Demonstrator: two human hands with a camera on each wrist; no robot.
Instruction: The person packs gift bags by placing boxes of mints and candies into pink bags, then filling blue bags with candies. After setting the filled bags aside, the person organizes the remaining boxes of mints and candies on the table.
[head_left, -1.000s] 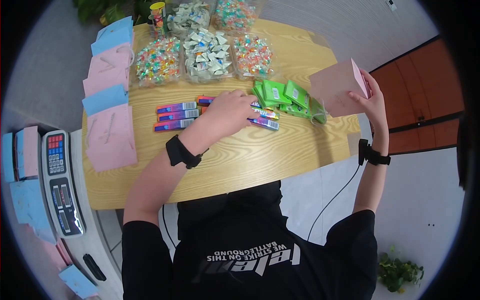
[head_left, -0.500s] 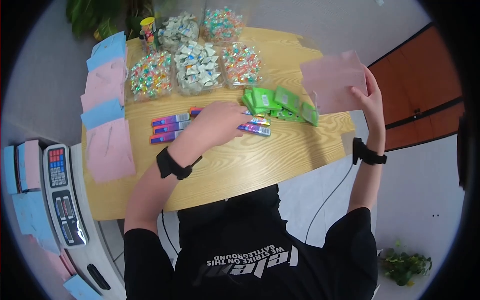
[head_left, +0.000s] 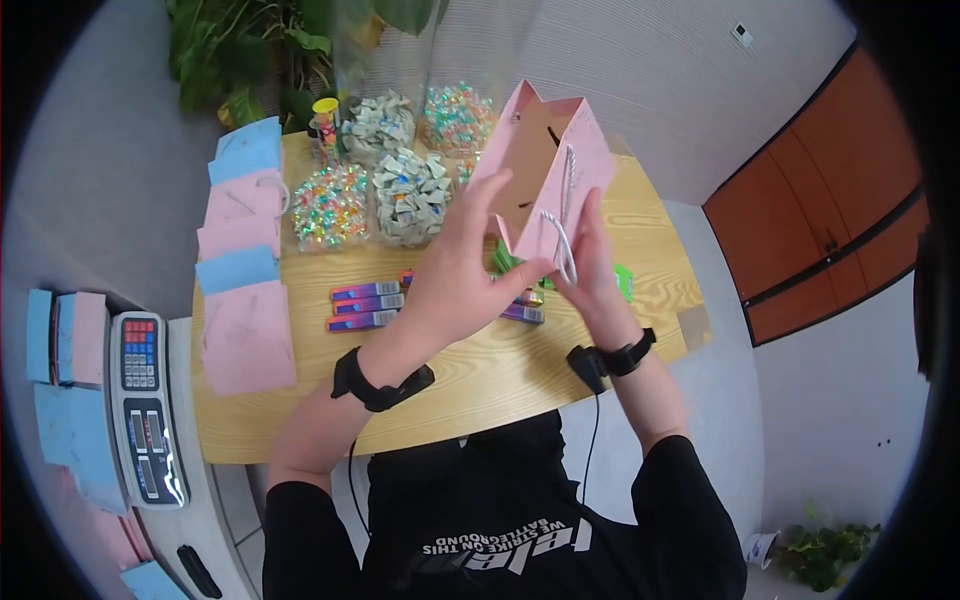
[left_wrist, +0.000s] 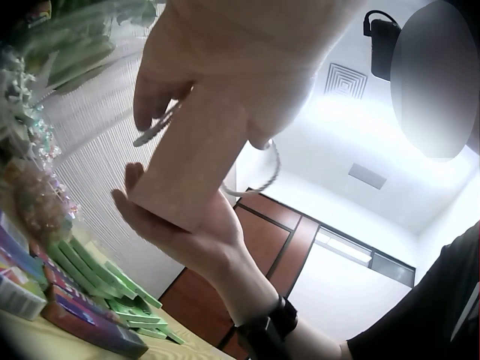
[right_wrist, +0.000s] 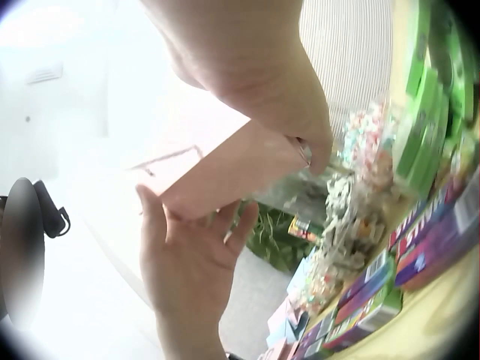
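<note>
A pink paper gift bag [head_left: 590, 160] with white rope handles is held up over the table, its open mouth tilted toward the head camera. My left hand [head_left: 460, 275] holds its left side, thumb near the lower rim. On the other side, my right hand [head_left: 595, 265] grips the bag near a handle, and its fingers lie along the bag in the left wrist view. Below the hands lie purple-and-orange candy packs [head_left: 365, 306] in short rows. Flat green packs [head_left: 624, 283] sit behind them, partly hidden by the bag and hands.
Clear trays of wrapped candies [head_left: 332, 208] and grey-white wrapped pieces [head_left: 412, 197] stand at the back, near a yellow-lidded tube [head_left: 326, 130]. Pink and blue bags [head_left: 248, 340] line the left table edge. A scale [head_left: 150, 410] stands further left.
The bag has come from the right to the middle and turned its mouth toward the head camera. My left hand has left the candy packs and taken hold of the bag.
</note>
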